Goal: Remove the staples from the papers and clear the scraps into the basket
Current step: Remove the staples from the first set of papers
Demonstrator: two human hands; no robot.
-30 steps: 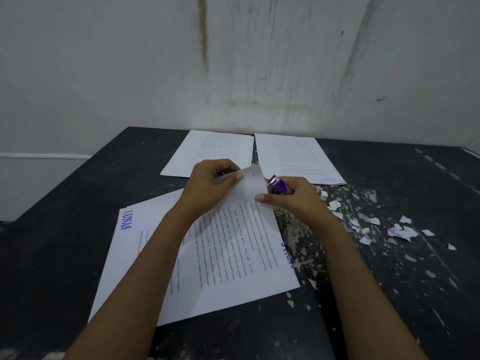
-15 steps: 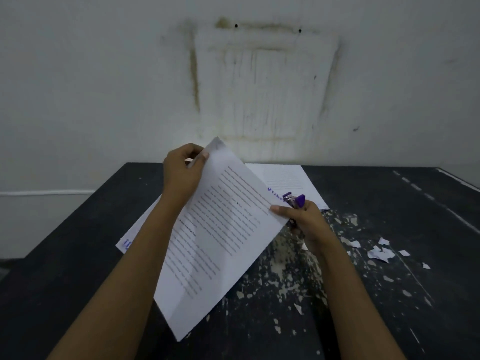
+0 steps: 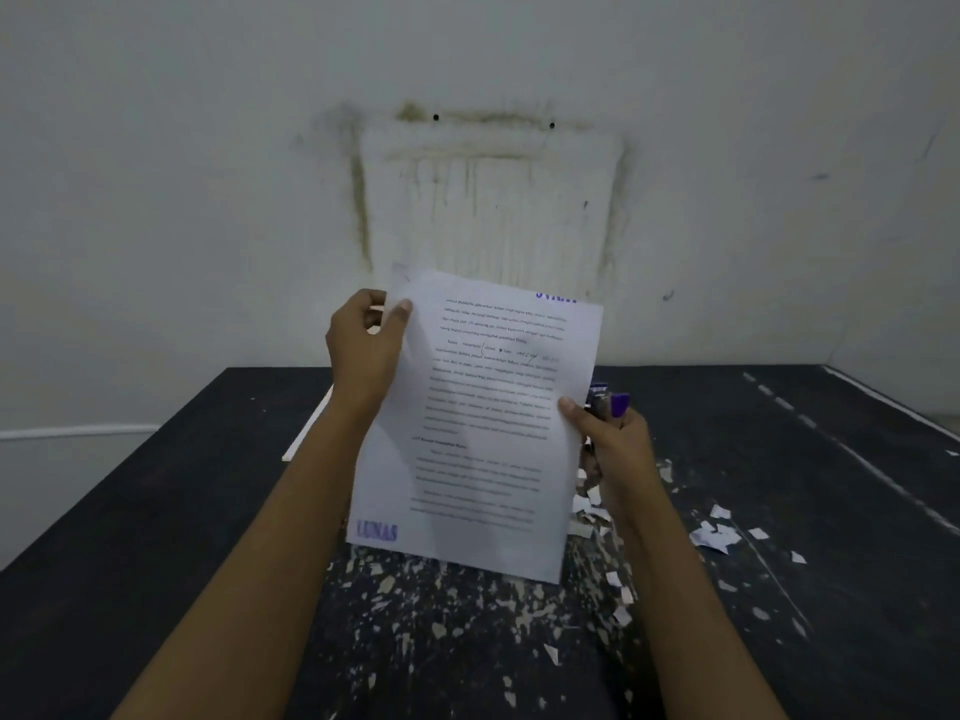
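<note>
Upright and slightly tilted above the dark surface (image 3: 156, 511), clear of it and facing the camera: a printed sheet (image 3: 483, 433), held between both hands.

At the sheet's upper left edge, the left hand (image 3: 363, 350), thumb on the printed face and fingers curled behind, pinching the paper.

At the middle of the right edge, the right hand (image 3: 613, 439), thumb tip pressed on the face of the sheet. Other fingers curled round a purple staple remover (image 3: 610, 402), its purple and metal end projecting above the fist, just right of the paper's edge.

At the sheet's lower left corner, a purple stamp reading "LUNAS" (image 3: 377, 531). At the upper right corner, a second purple stamp (image 3: 556, 296), not legible. Over the rest of the face, blocks of small black text, too blurred to read. At the top left corner, a faint mark; staple or crease, impossible to tell.

On the right part of the surface, torn white paper scraps (image 3: 714, 537), with more just below the right hand and beside the right forearm. Across the near middle of the surface, below the sheet's lower edge, pale flecks (image 3: 415, 615).

Just left of the left forearm, the white edge of another paper (image 3: 309, 428), flat on the surface, the rest hidden.

At the far side, a stained white wall (image 3: 208, 200) with a brownish rectangular outline (image 3: 358, 210) and two small dark holes above the sheet.
</note>
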